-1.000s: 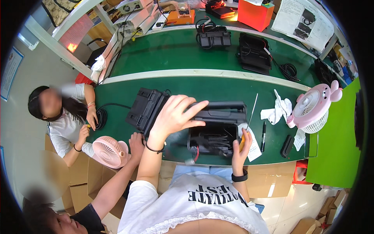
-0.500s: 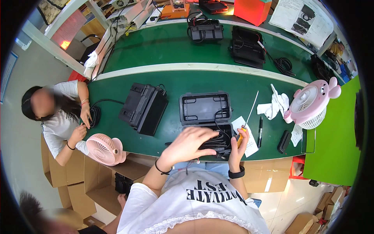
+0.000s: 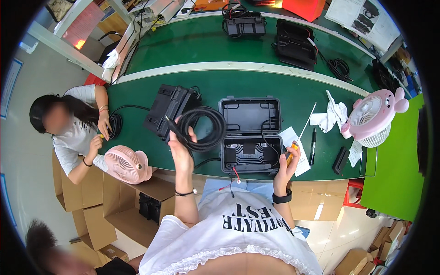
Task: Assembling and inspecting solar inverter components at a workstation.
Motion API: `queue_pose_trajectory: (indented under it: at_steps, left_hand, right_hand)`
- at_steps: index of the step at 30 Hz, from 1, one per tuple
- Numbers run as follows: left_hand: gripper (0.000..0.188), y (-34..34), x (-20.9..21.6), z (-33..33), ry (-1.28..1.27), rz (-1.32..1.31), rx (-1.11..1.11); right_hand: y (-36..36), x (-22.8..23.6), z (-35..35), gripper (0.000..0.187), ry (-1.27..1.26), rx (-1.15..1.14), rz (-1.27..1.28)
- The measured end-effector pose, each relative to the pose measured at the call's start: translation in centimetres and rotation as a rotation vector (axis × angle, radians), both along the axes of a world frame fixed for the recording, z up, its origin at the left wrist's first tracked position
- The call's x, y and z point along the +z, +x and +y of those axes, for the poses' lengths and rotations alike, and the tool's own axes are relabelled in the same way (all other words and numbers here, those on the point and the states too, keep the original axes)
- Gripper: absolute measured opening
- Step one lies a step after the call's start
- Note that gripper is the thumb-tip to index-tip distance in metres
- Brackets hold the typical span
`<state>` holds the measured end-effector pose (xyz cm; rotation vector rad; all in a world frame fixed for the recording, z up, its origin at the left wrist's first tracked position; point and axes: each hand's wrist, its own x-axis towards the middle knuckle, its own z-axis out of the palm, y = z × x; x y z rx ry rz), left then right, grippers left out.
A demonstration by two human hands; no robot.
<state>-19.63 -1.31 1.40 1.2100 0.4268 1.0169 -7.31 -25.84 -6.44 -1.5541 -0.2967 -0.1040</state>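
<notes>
My left hand (image 3: 182, 153) is closed on a coil of black cable (image 3: 218, 128), raised left of an open black plastic box (image 3: 247, 118). The box lies before me with its lid tipped back, showing a dark ribbed interior. Thin red and black wires (image 3: 236, 176) hang over its near edge. A thicker cable runs from its left side. In my right hand (image 3: 286, 168), beside the box's right wall, is a screwdriver (image 3: 290, 157) with a yellow-orange handle, its long shaft pointing away from me. Behind the coil stands a closed black box (image 3: 167, 103), partly covered by it.
Right of the box lie paper (image 3: 288, 135), a black pen (image 3: 313, 149), a small black case (image 3: 340, 160), a white cloth (image 3: 332, 117) and a pink fan (image 3: 366, 114). Another pink fan (image 3: 123, 164) stands left, near a co-worker handling cable (image 3: 117, 126). A white rail (image 3: 229, 67) crosses behind.
My left hand has lifted the cable coil out of the open box and moved left, uncovering the interior. My right hand still holds the screwdriver beside the box.
</notes>
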Motion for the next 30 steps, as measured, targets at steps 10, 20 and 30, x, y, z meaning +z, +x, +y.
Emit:
queue_pose_trajectory:
  at_steps: [10, 20, 30]
  left_hand:
    - [0.048, 0.6, -4.3, 9.4, 0.362, 0.668, 0.531]
    - [0.035, -4.3, -4.0, 2.0, 1.261, 0.511, 0.322]
    - [0.027, -3.7, -6.3, -6.2, 1.785, 0.336, -0.139]
  right_hand:
    - [0.0, 0.6, 0.8, 0.02, 0.02, -0.008, -0.012]
    - [-0.3, 1.1, 1.1, 0.017, -0.032, -0.026, -0.002]
    - [-0.2, 1.2, 1.1, 0.017, -0.022, -0.012, -0.001]
